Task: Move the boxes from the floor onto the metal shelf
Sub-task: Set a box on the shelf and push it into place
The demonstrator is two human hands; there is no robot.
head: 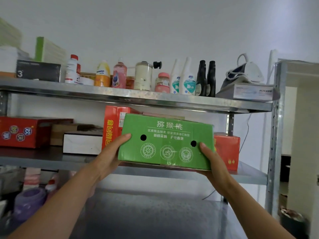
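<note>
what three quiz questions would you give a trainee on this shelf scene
1. True or false: the left hand and the right hand both hold the green box.
2. Which level of the metal shelf is the green box at? A) the top tier, among bottles B) the middle tier, in front of the red boxes C) the lowest tier
3. Fill in: at the right end of the top tier, on a grey carton, sits a clothes ____.

Key: 1 true; 2 B; 3 iron.
</note>
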